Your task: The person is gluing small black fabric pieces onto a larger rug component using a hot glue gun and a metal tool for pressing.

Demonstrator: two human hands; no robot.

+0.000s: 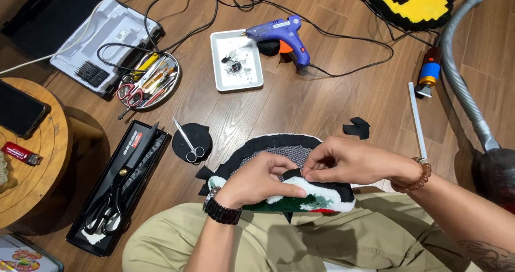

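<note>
While the person sits on a wooden floor (300, 106) with khaki-clad legs nearest the camera, a tufted rug piece (300, 194) rests across the lap, its dark mesh backing turned up and white, green and red pile showing along its near edge. Both hands are close together on that edge. The left hand (257, 178), with a dark watch at the wrist, pinches and steadies the rug piece; the right hand (343, 162), wearing a beaded bracelet, is closed on a small black felt scrap (292, 173) pressed to the backing. To do this well, it seems wise to keep the felt flat, press from the middle outward, and hold the pile clear of the seam.

Just left of the rug piece lie small silver scissors (189, 140) on a black felt disc, and beyond them large black shears (115, 197) in an open case. To its right lies a white stick (417, 119), and above that a spare felt scrap (357, 128). Farther away from the rug piece sit a white tray (236, 60) of debris and a blue glue gun (284, 36) with its cord, and a round dish of tools (147, 82) to the left. Farthest off, a yellow and black pixel rug (410, 1) lies top right.
</note>
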